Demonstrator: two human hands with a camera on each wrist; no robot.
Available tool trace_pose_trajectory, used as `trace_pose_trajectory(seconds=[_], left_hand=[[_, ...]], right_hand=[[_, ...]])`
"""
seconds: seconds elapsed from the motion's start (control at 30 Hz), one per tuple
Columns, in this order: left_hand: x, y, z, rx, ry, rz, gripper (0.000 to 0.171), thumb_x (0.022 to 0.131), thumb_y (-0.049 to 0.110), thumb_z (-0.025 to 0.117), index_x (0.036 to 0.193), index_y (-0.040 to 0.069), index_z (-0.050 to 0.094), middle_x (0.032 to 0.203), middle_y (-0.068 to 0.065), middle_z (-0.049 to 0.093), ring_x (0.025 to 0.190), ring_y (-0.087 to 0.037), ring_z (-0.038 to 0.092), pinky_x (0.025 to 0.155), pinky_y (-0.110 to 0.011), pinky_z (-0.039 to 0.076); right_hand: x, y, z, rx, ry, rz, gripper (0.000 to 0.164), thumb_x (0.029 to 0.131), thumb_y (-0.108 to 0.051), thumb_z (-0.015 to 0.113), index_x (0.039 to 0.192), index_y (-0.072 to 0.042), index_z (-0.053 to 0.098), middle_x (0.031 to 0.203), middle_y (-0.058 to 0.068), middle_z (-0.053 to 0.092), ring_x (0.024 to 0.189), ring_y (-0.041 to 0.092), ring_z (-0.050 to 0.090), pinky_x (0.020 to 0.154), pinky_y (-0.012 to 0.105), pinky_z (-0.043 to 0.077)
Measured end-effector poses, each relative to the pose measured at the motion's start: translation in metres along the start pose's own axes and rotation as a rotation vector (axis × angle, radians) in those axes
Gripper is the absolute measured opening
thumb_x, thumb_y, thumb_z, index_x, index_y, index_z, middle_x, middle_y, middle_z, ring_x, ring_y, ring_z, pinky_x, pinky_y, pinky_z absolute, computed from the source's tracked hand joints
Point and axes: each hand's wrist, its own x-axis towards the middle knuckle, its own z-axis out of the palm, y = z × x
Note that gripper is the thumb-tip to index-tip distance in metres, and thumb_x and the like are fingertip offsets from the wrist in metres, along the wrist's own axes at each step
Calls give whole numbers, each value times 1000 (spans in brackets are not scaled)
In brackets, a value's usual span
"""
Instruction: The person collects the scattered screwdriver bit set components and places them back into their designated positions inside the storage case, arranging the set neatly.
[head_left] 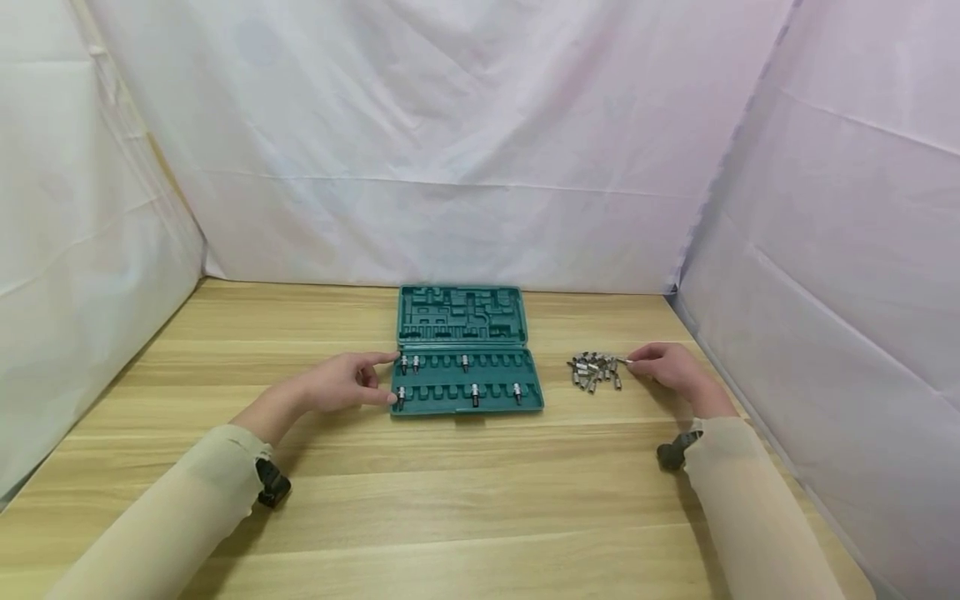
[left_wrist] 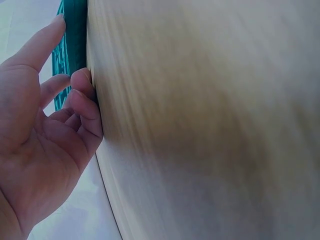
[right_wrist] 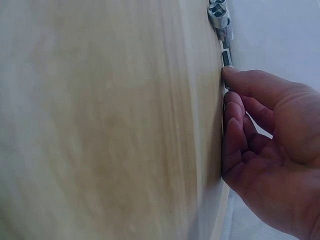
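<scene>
A green plastic tool case (head_left: 442, 407) lies unfolded on the table, with several short silver bit sockets (head_left: 475, 394) set in its lower half. My left hand (head_left: 337, 385) rests at its left edge, thumb and index finger spread and extended against the rim. In the left wrist view the thumb touches the case's side wall (left_wrist: 76, 37) while the other fingers bend loosely near the tabletop. Over on the right, my right hand (head_left: 673, 369) pinches a bit socket (right_wrist: 227, 59) between thumb and fingers, at the right side of a loose pile of bit sockets (head_left: 592, 367).
The case's upper half (head_left: 461, 312) leans back behind, showing moulded recesses. Under everything is a wooden table (head_left: 450, 500). White cloth (head_left: 450, 142) hangs at the back and both sides. A small black camera (head_left: 272, 483) sits on the left wrist, another (head_left: 675, 452) on the right.
</scene>
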Motion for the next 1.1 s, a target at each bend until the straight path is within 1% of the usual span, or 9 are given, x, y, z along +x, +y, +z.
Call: trace_pose_trajectory(seconds=[0.1, 0.23, 0.3, 0.4, 0.57, 0.7, 0.93, 1.03, 1.1], left_hand=[[0, 2, -1, -2, -1, 1, 89, 100, 39, 83, 172, 12, 38, 103, -8, 67, 87, -20, 57, 71, -32, 48], [0, 4, -2, 0, 2, 5, 89, 100, 38, 83, 172, 12, 38, 104, -8, 67, 88, -20, 57, 71, -31, 49], [0, 5, -3, 6, 6, 8, 89, 100, 38, 83, 172, 11, 38, 104, -8, 67, 89, -20, 58, 71, -31, 49], [1, 4, -3, 11, 7, 6, 89, 100, 38, 84, 172, 12, 39, 104, -8, 67, 89, -20, 57, 72, -31, 48], [2, 2, -3, 12, 3, 9, 89, 100, 38, 84, 171, 12, 39, 103, -7, 67, 89, -21, 57, 72, -32, 48], [1, 2, -2, 16, 3, 1, 89, 99, 40, 84, 172, 13, 39, 103, -7, 67, 88, -20, 57, 72, -32, 48], [1, 1, -1, 14, 3, 1, 89, 99, 40, 84, 171, 12, 39, 102, -7, 67, 88, -20, 57, 71, -31, 48], [1, 1, 0, 14, 4, -2, 89, 99, 39, 84, 171, 12, 39, 102, -7, 67, 88, -20, 57, 71, -32, 48], [1, 1, 0, 14, 6, -2, 89, 99, 39, 84, 171, 12, 40, 102, -7, 67, 88, -20, 57, 71, -32, 48]], right_hand=[[-2, 1, -2, 26, 8, -4, 39, 108, -29, 71, 134, -1, 75, 142, 27, 69, 129, 41, 62, 108, 53, 49], [-3, 1, -4, 90, 15, 5, 41, 109, -29, 71, 135, 3, 73, 128, 21, 76, 111, 25, 69, 93, 35, 55], [-2, 1, -6, 128, 17, 15, 42, 109, -28, 71, 136, 4, 71, 121, 17, 77, 102, 18, 69, 86, 30, 57], [-2, 0, -7, 174, 21, 27, 42, 109, -27, 71, 136, 5, 70, 116, 13, 79, 94, 12, 68, 81, 27, 58], [-2, -1, -8, 229, 23, 19, 40, 109, -22, 69, 136, 8, 67, 107, 11, 78, 89, 13, 69, 79, 29, 59], [-4, -7, -9, 249, 25, -5, 40, 109, -23, 68, 137, 7, 65, 106, 13, 76, 89, 16, 70, 78, 30, 59], [-6, -26, -8, 260, 43, -50, 45, 111, -29, 66, 143, 2, 64, 132, 20, 71, 110, 20, 66, 91, 35, 57], [-7, -35, -7, 256, 48, -63, 48, 111, -34, 66, 146, -1, 64, 137, 20, 70, 114, 20, 65, 94, 35, 54], [-7, -40, -6, 267, 53, -72, 49, 111, -36, 68, 146, -2, 65, 136, 18, 71, 112, 18, 65, 94, 34, 54]])
